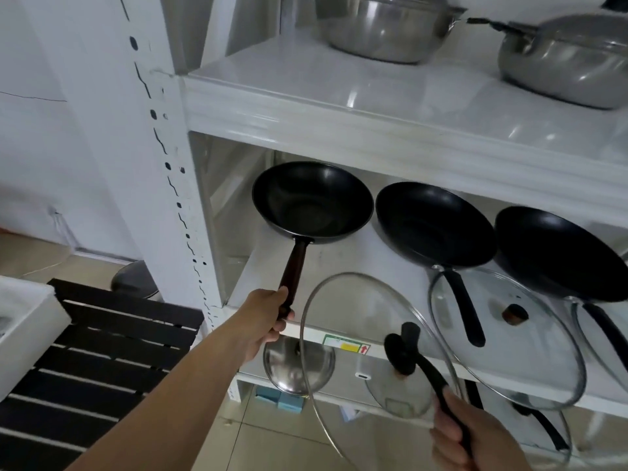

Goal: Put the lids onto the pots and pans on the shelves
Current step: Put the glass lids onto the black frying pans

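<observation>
1. Head view: the left hand (268,317) is wrapped tight around the dark handle of the black wok (312,200), which sits at the left end of the middle shelf (339,263), bowl open and uncovered.
2. The right hand (465,436) is clenched around a long black handle at the near right, carrying the glass lid (356,321) tilted in front of the shelf edge, just right of the wok handle and clear of the wok bowl.
3. Right of the wok sits a second black pan (435,226), also uncovered, its handle pointing towards the near edge.
4. A second glass lid with a dark knob (516,334) lies over that pan's handle at the shelf's near edge.
5. At the far right, a third black pan (571,253) is partly cut off by the frame, uncovered too.
6. Up on the top shelf (373,96) stand 2 steel pots: one (384,28) at centre, one (571,62) at right.
7. Below the middle shelf, a steel lid (299,365) shows at left and a small glass lid (397,392) right of it, seen through the held lid.
8. At the near left there is a black slatted surface (102,351).
</observation>
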The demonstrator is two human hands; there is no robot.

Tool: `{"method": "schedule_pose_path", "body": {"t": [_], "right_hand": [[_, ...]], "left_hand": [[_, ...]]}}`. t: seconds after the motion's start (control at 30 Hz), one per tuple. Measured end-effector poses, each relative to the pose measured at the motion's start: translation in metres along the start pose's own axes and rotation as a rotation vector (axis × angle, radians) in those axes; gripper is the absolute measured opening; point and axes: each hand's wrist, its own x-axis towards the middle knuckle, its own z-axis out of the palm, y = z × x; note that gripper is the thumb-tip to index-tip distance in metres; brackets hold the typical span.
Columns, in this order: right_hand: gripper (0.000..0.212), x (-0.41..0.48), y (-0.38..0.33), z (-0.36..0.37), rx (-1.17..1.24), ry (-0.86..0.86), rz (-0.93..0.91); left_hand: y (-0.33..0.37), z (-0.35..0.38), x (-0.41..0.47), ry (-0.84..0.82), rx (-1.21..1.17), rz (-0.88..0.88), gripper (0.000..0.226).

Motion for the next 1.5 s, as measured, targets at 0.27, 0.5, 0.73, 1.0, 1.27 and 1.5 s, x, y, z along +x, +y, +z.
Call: {"method": "schedule_pose_path", "body": {"t": [0.27,0.5,0.73,1.0,1.27,1.5], "right_hand": [[0.02,0.009,-0.041,0.084,-0.035,-0.09,-0.292],[0.028,0.127,-0.119,0.139,-0.3,0.224,-0.475],[0.032,0.282,-0.184,0.165,-0.491,0.191,-0.41],[0.03,0.326,-0.194,0.152,-0.475,0.305,-0.361],[0.031,0.322,-0.202,0.148,-0.467,0.291,-0.344],[0.035,0.33,-0.203,0.149,-0.471,0.291,-0.324]], "left_hand": [[-0.015,0.0,0.015,-0.112,-0.173,0.016,0.029],[-0.018,0.009,0.016,-0.042,-0.223,0.068,0.028],[-0.02,-0.002,0.039,0.022,-0.263,0.106,0.03],[-0.024,0.01,0.031,0.046,-0.26,0.036,0.032],[-0.02,0.015,0.021,0.011,-0.225,0.066,0.031],[-0.018,0.015,0.02,-0.002,-0.22,0.061,0.031]]}}
